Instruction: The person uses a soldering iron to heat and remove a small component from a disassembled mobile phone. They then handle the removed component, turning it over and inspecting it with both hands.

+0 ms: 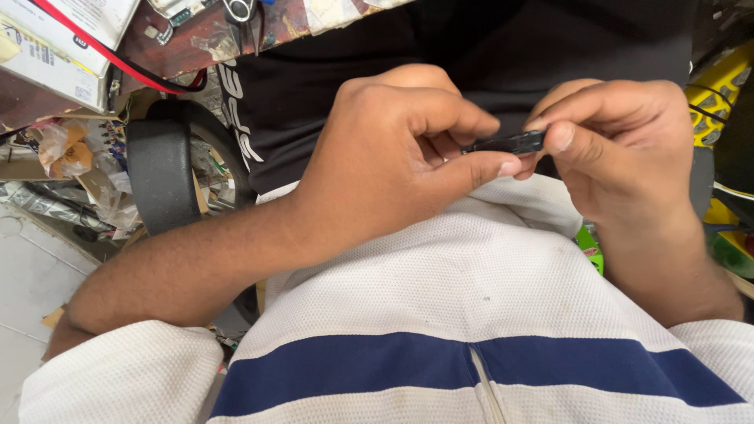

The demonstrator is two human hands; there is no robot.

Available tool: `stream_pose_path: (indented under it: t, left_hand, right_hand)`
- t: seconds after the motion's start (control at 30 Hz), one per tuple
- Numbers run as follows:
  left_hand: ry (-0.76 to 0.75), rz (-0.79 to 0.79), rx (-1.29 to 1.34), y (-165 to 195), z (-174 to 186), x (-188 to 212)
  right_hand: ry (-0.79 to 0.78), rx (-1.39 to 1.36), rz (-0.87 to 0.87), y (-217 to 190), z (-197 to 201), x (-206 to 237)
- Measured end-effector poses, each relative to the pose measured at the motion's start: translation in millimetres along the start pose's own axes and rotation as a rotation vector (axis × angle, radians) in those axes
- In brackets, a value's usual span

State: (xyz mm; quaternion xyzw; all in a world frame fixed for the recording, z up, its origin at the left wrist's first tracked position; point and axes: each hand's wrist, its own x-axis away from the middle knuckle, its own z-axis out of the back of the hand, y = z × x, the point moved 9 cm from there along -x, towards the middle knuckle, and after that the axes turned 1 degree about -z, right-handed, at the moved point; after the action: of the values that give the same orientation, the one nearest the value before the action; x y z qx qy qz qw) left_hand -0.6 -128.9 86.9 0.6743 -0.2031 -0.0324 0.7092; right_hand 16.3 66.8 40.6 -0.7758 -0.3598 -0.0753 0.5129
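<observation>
Both your hands pinch one small black part over your lap.

At far left, cardboard boxes (55,47) and a red cable (118,63) sit at the corner of the cluttered desk (196,39), with scissors (239,12) further along its edge and a black wheel (161,169) below. Your left hand (393,157) closes its grip on the near end of the slim black part (506,144), thumb and forefinger tight. Your right hand (620,145) holds the other end the same way, fingertips narrow. The part hangs between them, above your white shirt (471,275). I judge the handling is mid-way: nothing looks separated or joined yet.
</observation>
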Motion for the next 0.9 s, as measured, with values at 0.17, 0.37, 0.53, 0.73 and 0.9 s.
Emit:
stream_pose_path:
  t: [0.17,0.37,0.53,0.73,0.9]
  left_hand:
    - [0.004,-0.014,0.045,0.1,-1.8,0.1]
    - [0.003,0.141,0.133,-24.0,-13.3,4.9]
    - [0.041,0.114,0.264,-26.2,-20.1,8.8]
    - [-0.087,0.311,0.464,-47.9,-32.2,7.3]
    - [-0.202,0.364,0.721,-52.3,-46.3,6.5]
  right_hand:
    - [0.101,0.318,0.044,-10.8,-8.5,-0.8]
    - [0.134,0.134,0.035,-3.9,-21.6,-8.7]
    - [0.146,0.195,0.121,-1.3,-25.4,-3.3]
    - [0.03,-0.082,-0.016,18.5,-7.8,4.4]
    - [-0.194,-0.507,-0.201,41.4,-8.1,-1.3]
